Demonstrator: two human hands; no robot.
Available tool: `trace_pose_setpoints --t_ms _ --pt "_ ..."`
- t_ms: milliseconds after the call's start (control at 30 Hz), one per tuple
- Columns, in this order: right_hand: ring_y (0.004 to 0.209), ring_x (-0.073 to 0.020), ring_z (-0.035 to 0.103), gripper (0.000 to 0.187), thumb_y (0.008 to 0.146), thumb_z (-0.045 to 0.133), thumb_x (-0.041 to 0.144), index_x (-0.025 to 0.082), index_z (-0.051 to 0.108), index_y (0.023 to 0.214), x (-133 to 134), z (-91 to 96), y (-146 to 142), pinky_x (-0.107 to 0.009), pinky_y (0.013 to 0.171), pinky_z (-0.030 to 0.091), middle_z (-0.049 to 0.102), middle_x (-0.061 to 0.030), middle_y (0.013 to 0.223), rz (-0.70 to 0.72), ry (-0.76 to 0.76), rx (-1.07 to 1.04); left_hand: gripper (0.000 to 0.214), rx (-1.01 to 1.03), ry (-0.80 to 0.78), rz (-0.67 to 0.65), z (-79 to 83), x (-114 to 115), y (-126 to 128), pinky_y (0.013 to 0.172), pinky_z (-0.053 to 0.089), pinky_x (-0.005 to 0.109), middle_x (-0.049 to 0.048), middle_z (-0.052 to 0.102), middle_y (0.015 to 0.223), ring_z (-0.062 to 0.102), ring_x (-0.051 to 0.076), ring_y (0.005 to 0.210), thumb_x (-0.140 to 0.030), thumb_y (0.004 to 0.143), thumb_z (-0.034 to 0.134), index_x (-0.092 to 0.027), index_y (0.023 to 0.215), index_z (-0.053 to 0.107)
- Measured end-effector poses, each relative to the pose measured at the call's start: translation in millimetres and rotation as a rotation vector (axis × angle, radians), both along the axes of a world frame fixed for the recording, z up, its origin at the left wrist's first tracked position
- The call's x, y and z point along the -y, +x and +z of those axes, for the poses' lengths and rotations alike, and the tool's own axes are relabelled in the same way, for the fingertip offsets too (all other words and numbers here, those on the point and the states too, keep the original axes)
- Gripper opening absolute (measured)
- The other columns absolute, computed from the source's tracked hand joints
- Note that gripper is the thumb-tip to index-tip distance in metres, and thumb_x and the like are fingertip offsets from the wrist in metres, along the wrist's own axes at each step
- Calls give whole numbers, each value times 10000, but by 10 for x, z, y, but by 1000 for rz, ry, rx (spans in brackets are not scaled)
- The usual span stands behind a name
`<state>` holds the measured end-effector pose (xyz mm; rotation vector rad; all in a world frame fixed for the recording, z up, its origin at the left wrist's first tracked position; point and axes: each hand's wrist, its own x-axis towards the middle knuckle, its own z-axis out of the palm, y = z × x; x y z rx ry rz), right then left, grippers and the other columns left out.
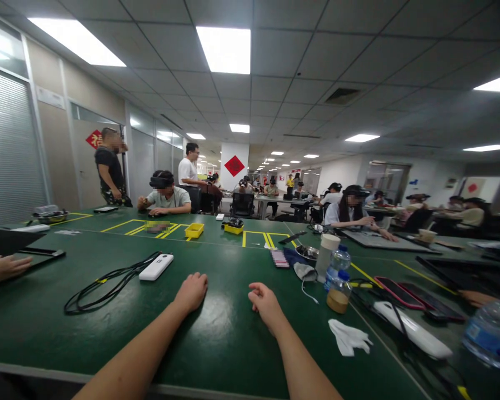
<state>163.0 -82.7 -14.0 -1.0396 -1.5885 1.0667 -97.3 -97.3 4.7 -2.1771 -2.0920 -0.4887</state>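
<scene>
My left hand (193, 291) rests on the green tabletop (223, 344), fingers curled down in a loose fist. Nearest to it is a white power bank (156, 266) with a number on it, lying beside a looped black cable (104, 286). My right hand (267, 304) is also on the table, loosely closed with the index finger bent on top. No object shows in either hand, and a gap of bare tabletop lies between them. To the right of my right hand are a crumpled white tissue (350, 337) and a small bottle of brown liquid (339, 294).
Beyond my hands are two yellow bins (194, 231) (233, 226), a phone (280, 258), a metal bowl (307, 253) and a pale tumbler (327, 255). A large water bottle (492, 333) stands at right. A neighbour's hand (8, 269) enters at left; people sit opposite.
</scene>
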Motion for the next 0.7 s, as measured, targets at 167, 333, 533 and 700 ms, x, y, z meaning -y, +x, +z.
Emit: trace_pose_setpoints --t_ms 167,333,533,700 --pt "512 -112 522 210 715 552 271 181 605 898 6 20 -5 -249 519 412 586 1 720 16 0 34 265 23 -56 206 -14 241 -833 780 400 328 121 600 978 573 238 897 -325 875 381 -166 933 585" --pt "535 -123 534 170 712 554 264 177 626 839 42 30 9 -247 524 409 597 -5 695 8 23 45 240 36 -34 249 -22 299 -1077 799 406 313 124 626 978 580 240 926 -305 855 407 -160 865 597" --pt "517 -128 526 164 706 555 263 177 640 816 46 33 9 -249 507 389 582 6 638 2 30 54 280 81 15 215 -11 286 -1076 835 408 315 113 646 977 578 242 939 -343 837 418 -164 852 632" --pt "527 -136 536 162 708 556 277 184 647 806 45 35 18 -251 515 398 588 5 629 6 23 66 252 101 -6 276 -43 332 -1141 840 416 333 110 643 1036 584 254 949 -294 813 436 -183 890 650"
